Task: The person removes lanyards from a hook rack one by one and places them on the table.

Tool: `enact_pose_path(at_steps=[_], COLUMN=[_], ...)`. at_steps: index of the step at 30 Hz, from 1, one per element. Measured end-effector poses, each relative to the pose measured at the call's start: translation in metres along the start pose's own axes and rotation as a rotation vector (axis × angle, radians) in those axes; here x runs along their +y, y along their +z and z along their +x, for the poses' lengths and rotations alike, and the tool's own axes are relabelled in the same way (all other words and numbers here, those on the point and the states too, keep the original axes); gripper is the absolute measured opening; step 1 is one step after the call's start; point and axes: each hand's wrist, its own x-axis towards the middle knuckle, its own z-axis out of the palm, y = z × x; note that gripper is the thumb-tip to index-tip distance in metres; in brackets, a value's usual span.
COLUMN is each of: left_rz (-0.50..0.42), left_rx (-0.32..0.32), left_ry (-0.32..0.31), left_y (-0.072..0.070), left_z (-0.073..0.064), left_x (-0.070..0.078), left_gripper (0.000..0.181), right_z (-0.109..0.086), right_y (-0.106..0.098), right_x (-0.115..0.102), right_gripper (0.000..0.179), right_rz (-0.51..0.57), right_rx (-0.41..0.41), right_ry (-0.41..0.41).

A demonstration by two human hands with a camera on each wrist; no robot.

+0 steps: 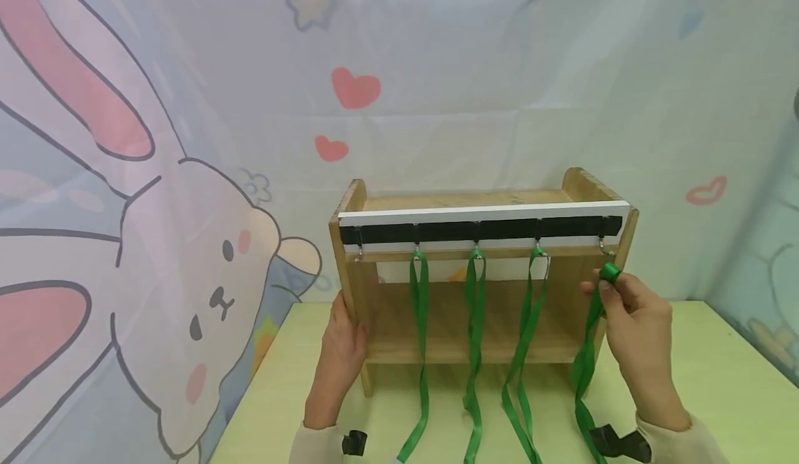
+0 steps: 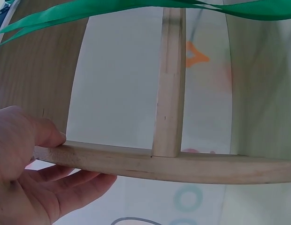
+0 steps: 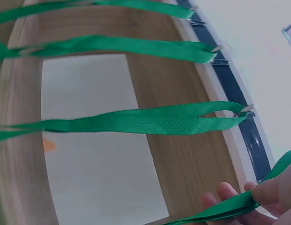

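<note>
A small wooden shelf [image 1: 446, 322] stands on the table, with a row of metal hooks on a black strip [image 1: 508, 229] along its top front. My left hand [image 1: 340, 349] grips the left side panel [image 2: 108, 160], thumb on one face and fingers on the other. Between thumb and fingers, my right hand [image 1: 639, 332] pinches a green ribbon [image 1: 585, 367] near its looped top. That loop is just below the rightmost hook [image 1: 604, 245], apart from it. Three more green ribbons, left [image 1: 423, 304], middle [image 1: 476, 311] and right [image 1: 529, 318], hang from the hooks between.
The leftmost hook [image 1: 358, 252] holds no ribbon. Below the shelf, the ribbons trail over the pale yellow-green table [image 1: 699, 374]. A cloth backdrop [image 1: 437, 48] with a cartoon rabbit and hearts hangs behind.
</note>
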Motion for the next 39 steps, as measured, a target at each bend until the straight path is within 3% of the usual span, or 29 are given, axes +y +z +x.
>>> enact_pose_path(at_steps=[6, 13, 23, 30, 39], left_rz=[-0.012, -0.03, -0.022, -0.017, -0.027], left_rx=[0.003, -0.006, -0.021, -0.034, -0.07], left_ry=[-0.022, -0.034, -0.023, -0.027, -0.041], left_y=[-0.003, -0.004, 0.0, 0.001, -0.001], left_z=[0.002, 0.003, 0.003, 0.0, -0.003], left_x=[-0.002, -0.004, -0.003, -0.002, -0.001], left_gripper=[0.062, 0.062, 0.061, 0.061, 0.062], right_z=[0.003, 0.002, -0.012, -0.028, -0.049], right_y=[-0.013, -0.03, -0.045, -0.046, -0.045], right_x=[0.008, 0.024, 0.05, 0.066, 0.08], right_gripper=[0.017, 0.016, 0.02, 0.022, 0.02], right_rz=[0.205, 0.436, 0.369, 0.289, 0.277], right_rx=[-0.152, -0.304, -0.459, -0.52, -0.568], right_ry=[0.144, 0.246, 0.376, 0.465, 0.682])
